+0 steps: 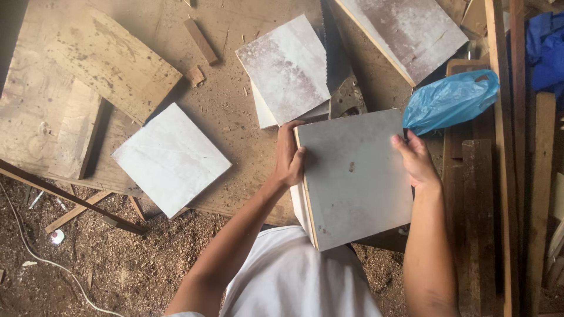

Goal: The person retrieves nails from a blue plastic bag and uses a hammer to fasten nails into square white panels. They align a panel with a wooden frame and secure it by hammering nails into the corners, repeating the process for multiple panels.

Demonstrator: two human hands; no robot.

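I hold a square grey board (352, 176) flat in front of my chest, its pale edge showing along the left side. My left hand (289, 157) grips its left edge near the top corner. My right hand (416, 158) clasps the right edge, thumb on the face. A second white panel edge shows just under the board at its left.
A worn wooden workbench (223, 111) carries a white square panel (170, 158), a stained panel (288, 67), a hand saw (341, 76), a larger panel (411, 32) and small wood blocks. A blue plastic bag (449, 100) lies right. Timber stands at right; sawdust and a white cord on the floor.
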